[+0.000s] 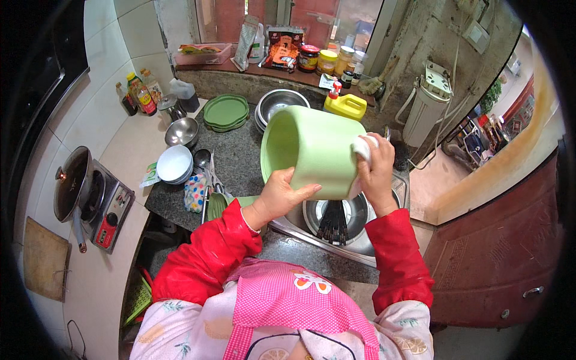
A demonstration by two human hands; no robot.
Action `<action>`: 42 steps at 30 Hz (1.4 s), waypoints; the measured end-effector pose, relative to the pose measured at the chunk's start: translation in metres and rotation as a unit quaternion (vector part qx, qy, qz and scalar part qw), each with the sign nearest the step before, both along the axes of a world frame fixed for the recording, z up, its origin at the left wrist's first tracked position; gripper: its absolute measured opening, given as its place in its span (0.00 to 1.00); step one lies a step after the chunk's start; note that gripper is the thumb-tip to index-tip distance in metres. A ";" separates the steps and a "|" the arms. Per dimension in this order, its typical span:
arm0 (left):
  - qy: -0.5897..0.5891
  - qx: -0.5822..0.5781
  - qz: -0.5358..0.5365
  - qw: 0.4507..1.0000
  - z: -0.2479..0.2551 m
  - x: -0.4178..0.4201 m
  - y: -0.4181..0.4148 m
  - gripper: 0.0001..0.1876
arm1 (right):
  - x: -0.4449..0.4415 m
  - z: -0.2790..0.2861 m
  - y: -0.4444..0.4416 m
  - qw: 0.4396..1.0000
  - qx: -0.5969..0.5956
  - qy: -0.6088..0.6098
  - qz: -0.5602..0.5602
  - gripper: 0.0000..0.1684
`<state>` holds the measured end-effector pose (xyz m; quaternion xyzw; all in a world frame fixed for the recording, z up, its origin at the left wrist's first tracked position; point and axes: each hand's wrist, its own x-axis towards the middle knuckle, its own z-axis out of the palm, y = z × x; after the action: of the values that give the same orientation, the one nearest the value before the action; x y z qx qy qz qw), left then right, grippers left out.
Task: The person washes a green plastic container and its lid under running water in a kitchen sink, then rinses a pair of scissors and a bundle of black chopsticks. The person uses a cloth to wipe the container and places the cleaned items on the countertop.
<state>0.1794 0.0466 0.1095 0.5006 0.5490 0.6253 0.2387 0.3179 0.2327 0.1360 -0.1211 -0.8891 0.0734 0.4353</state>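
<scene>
A light green plastic container, shaped like a small bucket, is tipped on its side above the sink, its mouth towards the left. My left hand grips it low near the rim, thumb along its outer wall. My right hand presses a white cloth against the base end. Below, a bundle of black chopsticks lies in a steel basin in the steel sink. The inside bottom of the container is hidden.
White bowls, a steel bowl, green plastic basins and stacked steel basins stand on the granite counter. A yellow detergent jug is behind the container. A gas stove with a wok is at left.
</scene>
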 end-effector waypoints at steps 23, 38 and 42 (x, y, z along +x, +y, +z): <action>0.317 0.013 0.231 0.920 0.085 -0.096 -0.061 0.23 | 0.043 -0.097 0.022 0.840 -0.536 -0.026 0.082 0.17; 0.476 -0.171 0.253 0.825 0.041 -0.365 -0.001 0.25 | -0.024 -0.135 -0.089 0.881 -0.471 -0.033 0.013 0.14; 0.523 -0.171 0.199 0.811 0.002 -0.402 0.029 0.22 | -0.038 -0.135 -0.128 0.899 -0.432 -0.065 -0.022 0.14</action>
<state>-0.2228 0.0758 0.1114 0.5829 0.7768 0.1987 -0.1319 0.2798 0.1044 0.0008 -0.3214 -0.7933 0.4324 0.2834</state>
